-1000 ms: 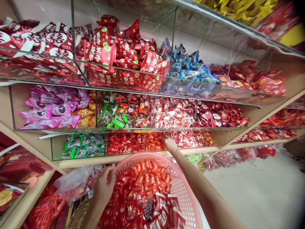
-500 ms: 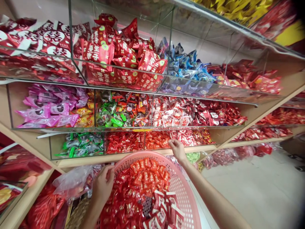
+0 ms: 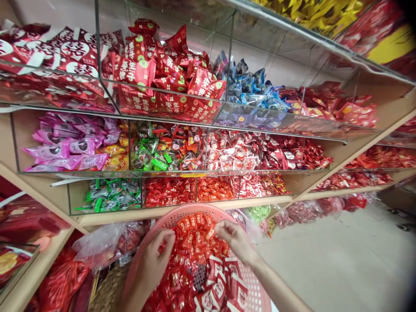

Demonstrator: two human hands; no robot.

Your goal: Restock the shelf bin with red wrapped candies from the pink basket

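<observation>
A pink perforated plastic basket (image 3: 255,277) stands low in front of me. It holds small wrapped candies: orange-red ones (image 3: 191,238) at the back, darker red ones (image 3: 177,277) at the left and red-and-white ones (image 3: 219,290) at the front right. Over the basket's back right part, my right hand (image 3: 235,240) has its fingertips pinched on an orange-red wrapped candy (image 3: 211,232). My left hand (image 3: 154,258) hovers above the left side of the basket, its thumb and fingers curved and apart, with nothing visible between them.
Clear-fronted shelf bins rise behind the basket, with red candies (image 3: 212,189), green-wrapped candies (image 3: 112,195), pink packets (image 3: 69,147) and large red packets (image 3: 169,73). A clear plastic bag (image 3: 97,247) lies at the left. Tiled floor (image 3: 318,260) shows at the right.
My right hand has come down and left from in front of the bottom shelf to the candies in the basket. My left hand has moved right, inward over the basket.
</observation>
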